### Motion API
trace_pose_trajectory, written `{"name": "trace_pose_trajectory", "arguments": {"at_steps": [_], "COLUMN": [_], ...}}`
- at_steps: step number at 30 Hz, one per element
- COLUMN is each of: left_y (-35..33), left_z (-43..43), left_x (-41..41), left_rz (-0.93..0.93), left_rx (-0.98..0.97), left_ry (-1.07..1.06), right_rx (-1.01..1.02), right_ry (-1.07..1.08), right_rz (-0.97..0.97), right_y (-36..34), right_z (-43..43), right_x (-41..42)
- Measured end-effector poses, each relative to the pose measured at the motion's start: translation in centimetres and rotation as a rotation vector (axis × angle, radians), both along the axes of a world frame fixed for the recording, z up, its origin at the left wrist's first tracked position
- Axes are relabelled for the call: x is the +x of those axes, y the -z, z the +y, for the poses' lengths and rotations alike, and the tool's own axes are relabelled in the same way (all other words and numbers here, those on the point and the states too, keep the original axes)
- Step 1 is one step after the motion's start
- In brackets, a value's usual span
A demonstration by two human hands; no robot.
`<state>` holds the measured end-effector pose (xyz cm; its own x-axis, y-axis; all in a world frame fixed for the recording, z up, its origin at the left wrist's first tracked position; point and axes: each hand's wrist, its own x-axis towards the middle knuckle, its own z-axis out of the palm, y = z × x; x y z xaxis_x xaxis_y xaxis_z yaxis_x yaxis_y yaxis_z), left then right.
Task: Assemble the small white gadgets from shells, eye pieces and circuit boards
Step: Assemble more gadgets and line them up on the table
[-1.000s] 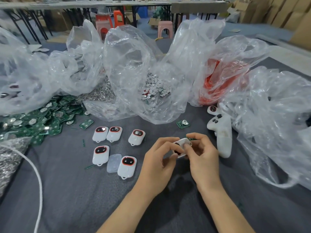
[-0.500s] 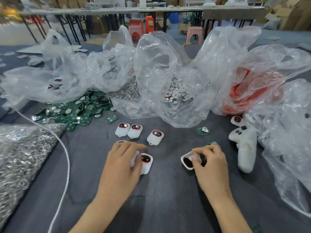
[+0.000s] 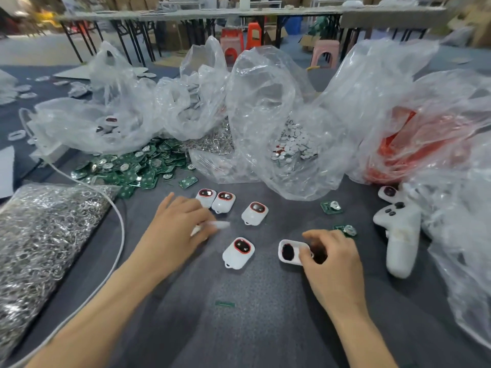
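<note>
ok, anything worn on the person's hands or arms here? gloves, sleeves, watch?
Nothing worn that shows. Left hand and right hand are bare: no gloves, no visible rings or watch. Left forearm and right forearm are bare down to the frame edge, no sleeve in view. The left hand is motion-blurred, so small details there are uncertain.

Long folding tables (image 3: 186,14) are standing at the back, orange stool (image 3: 253,33) and pink stool (image 3: 325,52) sitting beneath, cardboard boxes (image 3: 482,30) piling nearby.

Open white shell (image 3: 291,252), dark eye inside
</note>
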<state>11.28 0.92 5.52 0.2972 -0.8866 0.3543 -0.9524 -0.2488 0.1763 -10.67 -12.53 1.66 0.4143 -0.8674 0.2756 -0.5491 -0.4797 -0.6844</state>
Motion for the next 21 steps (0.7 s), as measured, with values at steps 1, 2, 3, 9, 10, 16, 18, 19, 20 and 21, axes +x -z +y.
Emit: {"name": "trace_pose_trajectory", "arguments": {"at_steps": [1, 2, 3, 9, 10, 16, 18, 19, 20, 21], "left_y": [-0.6, -1.3, -1.9, -0.1, 0.5, 1.8, 1.7, 1.6, 1.6, 1.6], "left_z": [-0.5, -1.3, -2.3, -8.3, -8.4, -7.6, -7.3, -7.2, -7.1, -7.1], "left_x": [-0.5, -1.4, -2.8, -9.1, -9.1, -8.1, -7.9, -7.7, -7.6, -7.5], "left_rz": [0.006, 0.063, 0.164, 0.550, 0.646, 0.853, 0.864, 0.875, 0.882, 0.880], "left_rx": [-0.099, -0.186, -0.224, -0.045, -0.045, -0.138, -0.158, -0.168, -0.173, -0.175], "left_ry": [0.001, 0.031, 0.089, 0.388, 0.368, 0.259, 0.245, 0.236, 0.231, 0.228], "right_rx": [0.009, 0.029, 0.064, 0.272, 0.290, 0.511, 0.543, 0.552, 0.559, 0.562], "right_ry": [-0.018, -0.049, -0.090, -0.056, -0.022, 0.001, -0.030, -0.039, -0.042, -0.042], "right_rz": [-0.072, -0.171, -0.286, -0.675, -0.689, -0.834, -0.812, -0.796, -0.781, -0.769], "right_y": [-0.2, -0.5, -0.9, -1.8, -1.7, -1.8, -1.8, -1.8, -1.7, -1.6], "right_z": [0.1, 0.3, 0.4, 0.4, 0.3, -0.5, -0.4, -0.4, -0.3, -0.3], "right_x": [0.0, 0.0, 0.0, -0.5, -0.7, -1.1, -1.0, -1.0, -0.9, -0.9]}}
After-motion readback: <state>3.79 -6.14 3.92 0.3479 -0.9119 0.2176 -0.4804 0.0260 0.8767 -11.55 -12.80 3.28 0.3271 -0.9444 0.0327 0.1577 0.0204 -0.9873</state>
